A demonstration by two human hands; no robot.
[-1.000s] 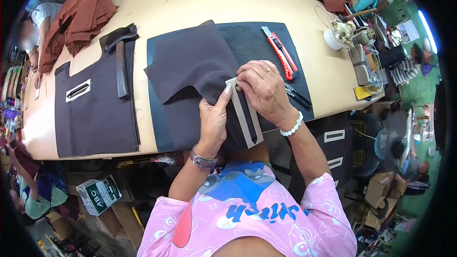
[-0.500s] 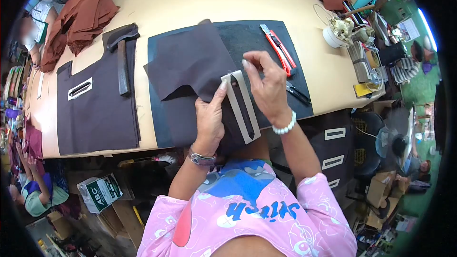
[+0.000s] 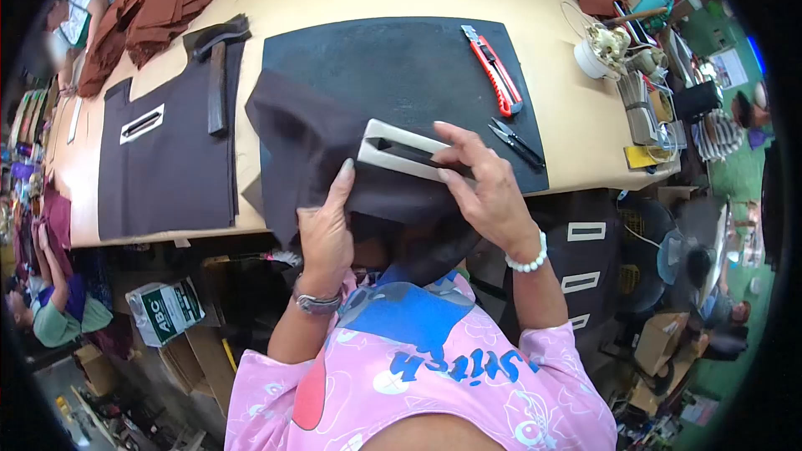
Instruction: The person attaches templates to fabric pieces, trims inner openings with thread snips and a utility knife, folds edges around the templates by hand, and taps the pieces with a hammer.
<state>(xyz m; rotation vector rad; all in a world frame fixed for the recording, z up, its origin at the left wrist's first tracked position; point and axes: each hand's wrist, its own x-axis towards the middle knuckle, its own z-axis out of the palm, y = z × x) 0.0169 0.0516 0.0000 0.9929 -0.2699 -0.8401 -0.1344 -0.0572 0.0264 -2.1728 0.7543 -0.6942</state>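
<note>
A dark brown fabric piece hangs over the front edge of a dark cutting mat. On it lies a cream rectangular frame around a dark slot, now slanting down to the right. My left hand grips the fabric's lower left, thumb up beside the frame's left end. My right hand pinches the frame's right end with the fabric, covering that end. Right of the hands, a red utility knife and black thread snips rest on the mat.
To the left, a hammer lies on stacked dark panels, the top one bearing a cream frame. Rust-brown cut pieces sit beyond. A white pot stands at the right. Another person is at the far left.
The fabric has been pulled towards me and turned, so the frame went from nearly upright to nearly sideways. My right hand, raised beside the frame before, has closed on its end.
</note>
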